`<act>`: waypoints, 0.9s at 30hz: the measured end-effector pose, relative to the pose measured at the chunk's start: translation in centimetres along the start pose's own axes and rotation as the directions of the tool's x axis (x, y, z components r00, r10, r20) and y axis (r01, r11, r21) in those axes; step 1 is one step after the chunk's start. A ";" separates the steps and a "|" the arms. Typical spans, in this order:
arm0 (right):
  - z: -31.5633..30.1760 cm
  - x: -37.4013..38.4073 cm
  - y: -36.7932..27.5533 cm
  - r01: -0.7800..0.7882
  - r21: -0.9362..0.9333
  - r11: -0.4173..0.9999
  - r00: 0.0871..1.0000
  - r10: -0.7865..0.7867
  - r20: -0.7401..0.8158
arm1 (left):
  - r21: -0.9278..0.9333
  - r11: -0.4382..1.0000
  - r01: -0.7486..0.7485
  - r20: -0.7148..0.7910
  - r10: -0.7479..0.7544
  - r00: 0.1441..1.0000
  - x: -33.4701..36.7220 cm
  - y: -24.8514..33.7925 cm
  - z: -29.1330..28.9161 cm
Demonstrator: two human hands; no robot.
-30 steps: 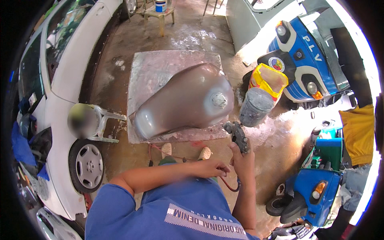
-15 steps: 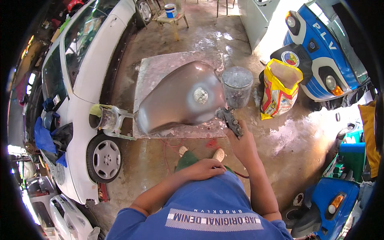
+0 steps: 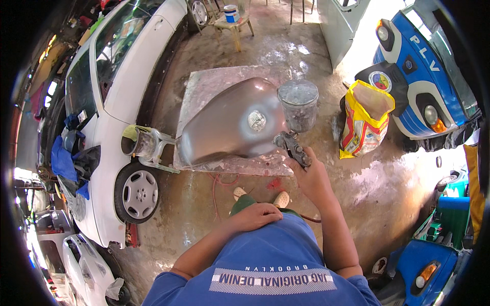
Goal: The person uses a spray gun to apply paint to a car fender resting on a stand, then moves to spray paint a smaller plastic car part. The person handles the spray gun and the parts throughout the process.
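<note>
A motorcycle fuel tank [image 3: 219,122], patchy brown-grey with paler spots, lies on a paint-stained board [image 3: 196,86]. Silvery wrapping covers its round filler opening [image 3: 256,121]. My right hand [image 3: 314,176] is wrapped around a dark spray gun [image 3: 296,153] close to the tank's near right end. A lidded grey paint cup [image 3: 298,107] sits beyond the gun's head, right of the tank; its joint with the gun is hard to make out. Against the front of my blue shirt rests my left hand [image 3: 260,215], fingers lying flat, with nothing visible in it.
A white car [image 3: 122,97] stands along the left, beside a small stand [image 3: 158,148] holding a tub [image 3: 135,143]. A yellow-red bag [image 3: 365,122] and blue vehicle front [image 3: 429,71] are on the right. A thin red hose [image 3: 213,191] lies near my feet.
The spray gun and cup have shifted slightly left along the tank with my right hand. The view has turned a little, so the surroundings sit farther right. My left hand stays at my shirt.
</note>
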State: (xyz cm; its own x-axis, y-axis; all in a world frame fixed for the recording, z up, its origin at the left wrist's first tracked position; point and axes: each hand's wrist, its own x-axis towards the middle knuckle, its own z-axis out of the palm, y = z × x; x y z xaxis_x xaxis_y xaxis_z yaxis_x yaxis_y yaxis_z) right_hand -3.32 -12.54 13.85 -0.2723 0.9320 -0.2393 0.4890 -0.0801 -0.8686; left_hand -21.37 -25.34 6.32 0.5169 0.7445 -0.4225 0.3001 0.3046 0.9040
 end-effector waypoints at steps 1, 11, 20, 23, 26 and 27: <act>-0.3 0.0 -0.5 -0.015 0.010 1.000 1.000 0.015 0.012 | -0.002 1.000 0.014 -0.005 -0.014 1.000 0.0 0.1 0.1; -1.9 2.8 -1.5 -0.021 0.135 0.991 1.000 0.022 -0.009 | -0.045 0.996 0.080 -0.045 -0.082 0.996 -0.1 0.8 0.4; -1.4 4.6 -3.2 -0.027 0.106 0.994 1.000 0.026 0.018 | -0.081 0.996 0.034 -0.105 -0.043 0.994 -0.5 0.0 0.7; -0.9 5.6 -2.8 0.059 0.172 0.983 0.998 -0.060 0.002 | -0.078 0.997 0.029 -0.108 -0.037 0.993 -0.5 0.3 0.5; -2.1 6.5 -4.1 -0.035 0.196 0.980 0.994 0.015 0.105 | -0.070 0.997 0.023 -0.128 -0.032 0.991 -0.8 0.1 0.5; -2.5 7.1 -3.8 -0.020 0.174 0.985 0.995 0.003 0.095 | -0.064 0.998 0.020 -0.132 -0.028 0.991 -0.7 0.1 0.4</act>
State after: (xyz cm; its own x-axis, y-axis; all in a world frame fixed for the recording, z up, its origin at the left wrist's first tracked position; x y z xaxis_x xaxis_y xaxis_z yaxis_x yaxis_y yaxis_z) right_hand -5.00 -4.75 16.59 -0.3481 0.8941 -0.2819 0.3426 -0.1586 -0.9260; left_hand -21.36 -26.11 6.69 0.3980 0.8075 -0.4353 0.2586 0.3565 0.8978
